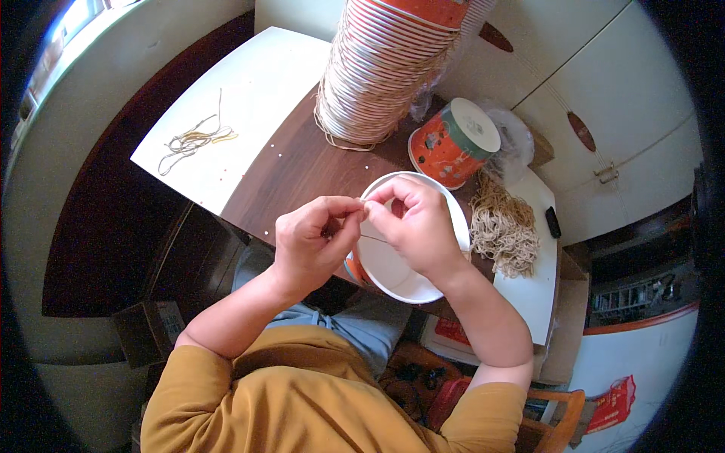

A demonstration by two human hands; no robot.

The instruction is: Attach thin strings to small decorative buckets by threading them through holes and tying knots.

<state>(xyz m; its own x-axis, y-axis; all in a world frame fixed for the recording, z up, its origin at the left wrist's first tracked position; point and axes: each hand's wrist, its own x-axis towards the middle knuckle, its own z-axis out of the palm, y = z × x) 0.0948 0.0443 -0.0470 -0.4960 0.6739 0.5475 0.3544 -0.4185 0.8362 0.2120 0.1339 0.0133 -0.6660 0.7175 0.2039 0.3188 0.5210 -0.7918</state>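
A white-lined paper bucket stands in front of me with its mouth facing up, and a thin cord crosses its opening. Above its left rim my two hands meet, fingertips touching. My left hand is closed in a pinch between thumb and forefinger. My right hand pinches at the same spot from the other side, partly covering the bucket. Only a tiny bit of the cord shows at the fingertips; the rest there is hidden. To the right of the bucket lies a thick bundle of beige cords.
A tall stack of nested buckets rises at the back of the brown-and-white table. Beside it an orange and green bucket stands upside down, near a clear plastic bag. Loose cords lie left; a small black object lies right.
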